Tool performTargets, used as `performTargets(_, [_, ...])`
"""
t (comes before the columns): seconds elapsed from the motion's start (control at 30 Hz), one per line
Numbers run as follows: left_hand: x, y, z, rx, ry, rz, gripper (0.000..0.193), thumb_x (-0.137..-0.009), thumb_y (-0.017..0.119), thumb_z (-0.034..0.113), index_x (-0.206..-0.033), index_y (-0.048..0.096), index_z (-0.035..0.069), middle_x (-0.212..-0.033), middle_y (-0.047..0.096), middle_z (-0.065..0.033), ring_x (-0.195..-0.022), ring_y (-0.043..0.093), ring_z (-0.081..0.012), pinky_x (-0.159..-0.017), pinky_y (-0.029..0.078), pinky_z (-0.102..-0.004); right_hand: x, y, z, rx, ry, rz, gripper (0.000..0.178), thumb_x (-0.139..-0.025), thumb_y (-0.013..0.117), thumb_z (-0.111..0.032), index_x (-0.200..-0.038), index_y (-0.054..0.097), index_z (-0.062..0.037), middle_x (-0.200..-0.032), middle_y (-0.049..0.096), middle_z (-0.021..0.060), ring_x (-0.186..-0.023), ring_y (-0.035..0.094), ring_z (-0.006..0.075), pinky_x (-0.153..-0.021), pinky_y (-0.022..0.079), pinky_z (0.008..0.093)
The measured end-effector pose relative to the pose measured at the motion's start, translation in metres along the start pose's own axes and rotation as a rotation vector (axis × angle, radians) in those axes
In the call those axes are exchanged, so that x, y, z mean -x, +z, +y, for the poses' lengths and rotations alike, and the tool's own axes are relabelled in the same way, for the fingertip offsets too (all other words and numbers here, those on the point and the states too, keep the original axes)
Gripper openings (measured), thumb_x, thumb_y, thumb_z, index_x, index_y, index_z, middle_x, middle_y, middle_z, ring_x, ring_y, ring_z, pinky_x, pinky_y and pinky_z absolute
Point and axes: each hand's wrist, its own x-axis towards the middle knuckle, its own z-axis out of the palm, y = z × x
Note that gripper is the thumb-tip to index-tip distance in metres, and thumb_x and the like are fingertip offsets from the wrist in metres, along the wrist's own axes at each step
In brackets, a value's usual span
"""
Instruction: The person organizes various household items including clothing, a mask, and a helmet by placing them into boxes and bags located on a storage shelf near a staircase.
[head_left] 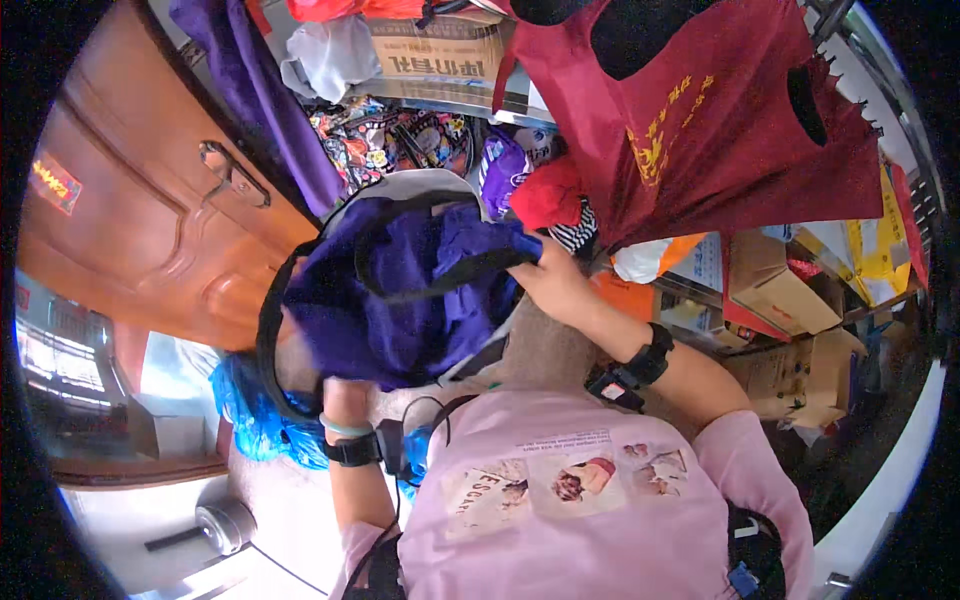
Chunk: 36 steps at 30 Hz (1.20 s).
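Note:
A dark purple cloth item (400, 290) with black edging and black strap-like loops is spread in front of me; from its folds I cannot tell whether it is a bag or a garment. My right hand (553, 285) is closed on its upper right edge, fingers bent over the fabric. At its lower left, my left hand (346, 398) goes in under the cloth, which hides the fingers. Grey material (425, 184) shows along the item's far edge.
A maroon cloth garment (690, 130) hangs at upper right above cardboard boxes (785, 290). Beyond the purple cloth lie a red cap-like piece (548, 195) and patterned bags (400, 145). At left are a wooden door (170, 210) and a blue plastic bag (255, 410).

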Motion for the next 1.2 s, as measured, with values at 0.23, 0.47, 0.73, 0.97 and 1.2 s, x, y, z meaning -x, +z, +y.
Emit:
performTargets(0.23, [-0.04,0.045,-0.034,-0.005,-0.09,-0.201,0.062,-0.087,0.046,0.039,-0.133,0.023,0.004,-0.129,0.036,-0.0096,-0.116,0.038,-0.0206,-0.099,0.03,-0.033,0.027,-0.009,-0.057,0.014,0.013,-0.302,0.089,-0.058,0.076,-0.04,-0.127,0.033,-0.0027,-0.122,0.042,0.0191,-0.107,0.047,0.0271,-0.094,0.035,0.035])
performTargets(0.47, [-0.021,0.076,-0.068,-0.07,-0.301,-0.382,0.064,-0.087,0.046,0.038,-0.135,0.02,0.004,-0.131,0.034,-0.01,-0.117,0.036,-0.0199,-0.1,0.028,-0.0323,0.056,-0.027,-0.021,0.038,0.229,0.054,0.102,-0.053,0.076,-0.036,-0.133,0.02,-0.0074,-0.124,0.038,0.0237,-0.11,0.044,0.0365,-0.093,0.038,0.0386])
performTargets(0.73, [-0.043,0.141,-0.132,-0.275,-0.667,-0.916,0.069,-0.088,0.045,0.042,-0.137,0.014,0.003,-0.133,0.031,-0.0112,-0.119,0.036,-0.0223,-0.094,0.034,-0.0354,0.145,-0.076,0.023,0.362,0.472,0.589,0.058,-0.062,0.068,-0.023,-0.112,0.046,-0.0039,-0.107,0.051,0.0187,-0.093,0.054,0.0373,-0.078,0.045,0.0421])
performTargets(0.97, [-0.045,0.199,-0.16,-0.566,-0.86,-1.385,0.049,-0.086,0.054,0.033,-0.122,0.044,0.001,-0.11,0.055,-0.0083,-0.099,0.053,-0.0183,-0.08,0.043,-0.0311,0.255,-0.129,0.058,0.636,0.675,0.838,0.045,-0.059,0.062,-0.008,-0.104,0.053,-0.0068,-0.101,0.056,0.0138,-0.093,0.054,0.0342,-0.078,0.046,0.0384])
performTargets(1.2, [-0.032,0.236,-0.228,-0.727,-0.761,-1.453,0.039,-0.083,0.059,0.02,-0.116,0.05,0.001,-0.102,0.059,-0.0079,-0.091,0.056,-0.0152,-0.076,0.045,-0.0276,0.345,-0.198,0.074,0.543,0.807,1.119,0.043,-0.063,0.056,-0.003,-0.105,0.054,-0.0088,-0.102,0.056,0.0162,-0.093,0.053,0.0365,-0.079,0.045,0.0393])
